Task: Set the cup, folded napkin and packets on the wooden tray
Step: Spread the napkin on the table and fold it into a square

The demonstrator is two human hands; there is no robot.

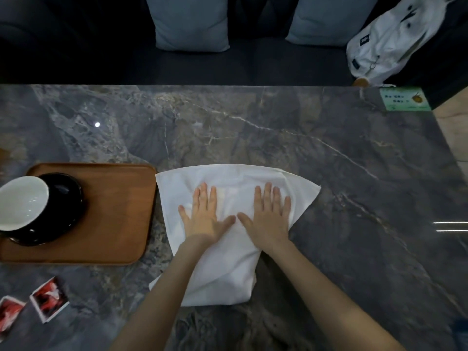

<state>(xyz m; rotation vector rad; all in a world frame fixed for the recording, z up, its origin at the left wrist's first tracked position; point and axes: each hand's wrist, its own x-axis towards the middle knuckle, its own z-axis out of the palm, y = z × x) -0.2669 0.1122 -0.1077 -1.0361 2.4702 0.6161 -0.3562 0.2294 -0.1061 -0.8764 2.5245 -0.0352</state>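
Right of the tray point(121, 211), one napkin point(228, 262) lies under the left hand point(203, 216) and right hand point(268, 216), both flat, fingers spread. One cup point(27, 201) sits on the tray; two packets point(49, 300) lie near its front edge.

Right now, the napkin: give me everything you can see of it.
The napkin is plain white cloth, soft and faintly creased, partly folded into an uneven shape. It lies flat on the table, just right of the tray and not on it. The left hand and right hand press on it palms down, fingers straight. A forearm covers part of its lower left edge.
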